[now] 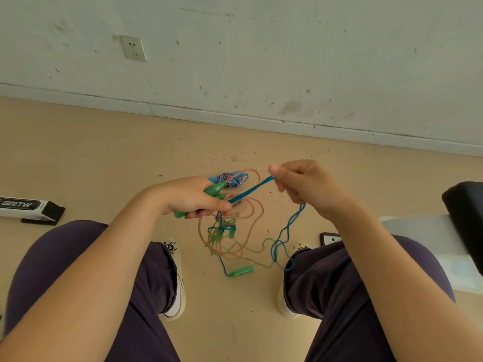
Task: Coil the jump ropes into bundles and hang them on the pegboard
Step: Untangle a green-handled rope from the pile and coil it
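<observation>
My left hand (194, 197) grips a green handle (214, 190); my right hand (300, 184) pinches the taut blue rope (251, 190).

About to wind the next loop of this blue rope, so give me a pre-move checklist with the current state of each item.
1. Left hand grips the green handle: ok.
2. Right hand pinches the blue rope: ok.
3. Rope stretched straight between the two hands: ok.
4. Trailing blue rope free of the other ropes: not ok; it hangs from the right hand into the tangle of orange rope and green rope on the floor.
5. Second green handle free to follow: cannot tell; it lies on the floor at the tangle's edge.
6. Pegboard within reach: cannot tell, not in view.
</observation>
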`<state>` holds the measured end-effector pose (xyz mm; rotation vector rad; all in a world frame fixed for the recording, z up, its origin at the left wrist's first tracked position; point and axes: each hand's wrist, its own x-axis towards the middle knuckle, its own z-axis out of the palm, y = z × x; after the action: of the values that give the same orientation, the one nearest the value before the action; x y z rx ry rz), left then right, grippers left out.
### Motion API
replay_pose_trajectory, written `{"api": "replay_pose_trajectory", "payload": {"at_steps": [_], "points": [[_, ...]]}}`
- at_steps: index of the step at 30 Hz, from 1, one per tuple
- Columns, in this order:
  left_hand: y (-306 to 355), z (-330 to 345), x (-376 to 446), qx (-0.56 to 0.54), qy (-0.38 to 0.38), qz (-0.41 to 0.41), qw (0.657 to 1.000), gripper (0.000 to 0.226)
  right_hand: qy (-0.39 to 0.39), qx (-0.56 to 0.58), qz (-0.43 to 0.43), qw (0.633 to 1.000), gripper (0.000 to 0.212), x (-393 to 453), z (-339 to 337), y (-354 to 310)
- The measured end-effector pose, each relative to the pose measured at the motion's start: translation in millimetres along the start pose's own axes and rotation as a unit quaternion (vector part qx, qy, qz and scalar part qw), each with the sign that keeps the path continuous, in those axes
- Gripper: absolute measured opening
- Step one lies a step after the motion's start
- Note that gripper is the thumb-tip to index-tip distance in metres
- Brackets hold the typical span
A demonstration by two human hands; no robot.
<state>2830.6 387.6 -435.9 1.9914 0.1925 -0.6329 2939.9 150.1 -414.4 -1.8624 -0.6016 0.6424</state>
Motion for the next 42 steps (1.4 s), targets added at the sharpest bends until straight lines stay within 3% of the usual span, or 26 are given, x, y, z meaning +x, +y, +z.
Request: {"api": "replay_pose_trajectory", "payload": {"at_steps": [2, 4, 7, 10, 13, 18, 19, 23, 25, 28, 31, 34, 38, 42], "points": [[-2, -4, 0, -0.024, 0.046, 0.009, 0.999, 0.023, 0.018, 0.041, -0.004, 0.999, 0.042, 0, -7, 1], [-1, -6, 1, -0.065, 0.093, 0.039, 0.993, 0.025, -0.041, 0.051, 0.015, 0.998, 0.036, 0, -9, 2], [5, 2, 0, -0.101, 0.058, 0.072, 0.991, 0.025, -0.162, 0.027, 0.073, 0.984, 0.045, -1, 5, 3], [12, 17, 2, -0.085, 0.009, 0.082, 0.993, 0.025, -0.203, -0.018, 0.059, 0.977, 0.043, -3, 30, 2], [14, 19, 4, -0.088, -0.001, 0.072, 0.993, 0.027, -0.151, -0.047, 0.01, 0.987, 0.03, -1, 34, 0], [8, 9, 3, -0.085, 0.024, 0.054, 0.995, 0.014, -0.019, 0.095, 0.0, 0.995, 0.032, 2, 5, -3], [6, 7, 4, -0.089, 0.049, 0.048, 0.994, 0.008, -0.025, 0.083, 0.002, 0.996, 0.03, 1, 1, -2], [3, 11, 12, -0.096, 0.134, 0.032, 0.986, 0.026, -0.13, -0.002, 0.04, 0.991, 0.025, -2, 4, 3], [6, 21, 14, -0.107, 0.134, 0.044, 0.984, 0.03, -0.157, 0.011, 0.058, 0.986, 0.028, -2, 15, 4], [10, 30, 17, -0.111, 0.127, 0.049, 0.984, 0.025, -0.175, -0.062, 0.066, 0.98, 0.023, 0, 33, 2], [8, 19, 16, -0.157, 0.158, 0.03, 0.974, 0.018, -0.136, -0.168, 0.106, 0.971, 0.034, 5, 27, 6], [2, 6, 13, -0.172, 0.19, 0.011, 0.966, 0.024, -0.067, -0.205, 0.108, 0.971, 0.026, 7, 12, 12], [-2, 10, 14, -0.198, 0.211, -0.012, 0.957, 0.023, -0.024, -0.057, 0.056, 0.997, 0.016, 3, 6, 9], [-2, 15, 17, -0.207, 0.196, -0.02, 0.958, 0.02, -0.011, 0.112, 0.01, 0.994, 0.018, 1, 7, 2]]}}
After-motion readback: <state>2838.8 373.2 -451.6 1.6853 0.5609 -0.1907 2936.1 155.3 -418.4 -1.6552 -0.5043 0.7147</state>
